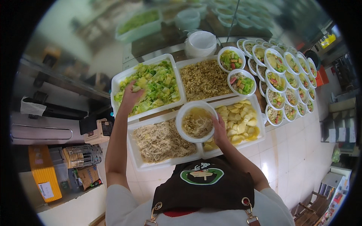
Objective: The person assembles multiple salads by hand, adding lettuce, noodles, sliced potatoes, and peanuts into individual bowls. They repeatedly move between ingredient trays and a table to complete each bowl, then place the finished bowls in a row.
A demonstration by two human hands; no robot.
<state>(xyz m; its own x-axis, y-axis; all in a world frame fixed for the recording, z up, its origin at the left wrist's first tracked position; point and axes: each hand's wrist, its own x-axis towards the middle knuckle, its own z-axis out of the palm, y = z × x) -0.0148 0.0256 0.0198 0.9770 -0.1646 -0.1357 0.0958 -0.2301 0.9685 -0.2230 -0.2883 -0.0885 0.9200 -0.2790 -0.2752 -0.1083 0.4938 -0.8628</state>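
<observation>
and it's the hidden parts that make this one hard to call: the left hand (132, 96) is down in the chopped lettuce (162, 83), its fingers partly curled, their tips lost against the leaves, so whether it pinches any or just touches them, there's no telling. over to the right hand (220, 131), and that's clearer: it's closed on the side of the white bowl (180, 117), thumb up at the rim, the other fingers mostly out of sight beneath. inside, pale shreds and brownish grains show, though what lies under them is covered.

where's that bowl? right at the front, held above the place where the tray of pale shreds (164, 141) meets the tray of yellow slices (241, 120), blocking a corner of each! behind it sits the tray of brown grains (203, 77), with two filled bowls (241, 81) at its right end and a stack of white bowls (200, 44) just beyond.

further right, rows of filled bowls (277, 81) crowd and overlap, the far ones too small to read. the worktop (155, 117) peeks out only in strips between trays, and the glass (177, 20) behind is all blur.
</observation>
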